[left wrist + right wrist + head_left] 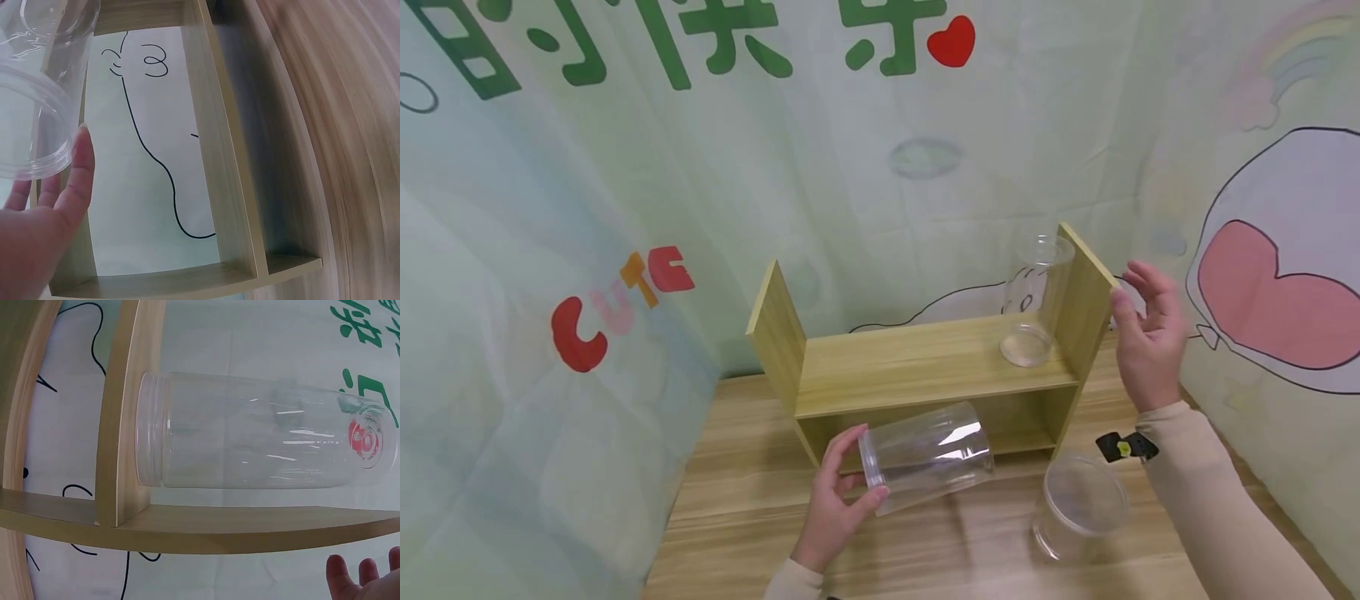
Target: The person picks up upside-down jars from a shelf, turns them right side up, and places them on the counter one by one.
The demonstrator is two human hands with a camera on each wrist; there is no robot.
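Observation:
My left hand (835, 504) grips a clear plastic jar (934, 457) around its ringed end. That jar is tilted nearly onto its side in front of a light wooden shelf (895, 362); part of it also shows in the left wrist view. On the shelf's upper board, at the right end, a second clear jar (250, 431) stands with its ringed end down. My right hand (1150, 342) is raised beside the shelf's right side panel (1082, 308), thumb near the panel's front edge. Its fingers are spread and hold nothing.
A third clear jar (1078, 508) stands on the wood-grain table (730, 500) at the front right, close to my right forearm. Under the upper board, the shelf has a low compartment (1018, 421). A printed curtain (850, 208) hangs behind and at both sides.

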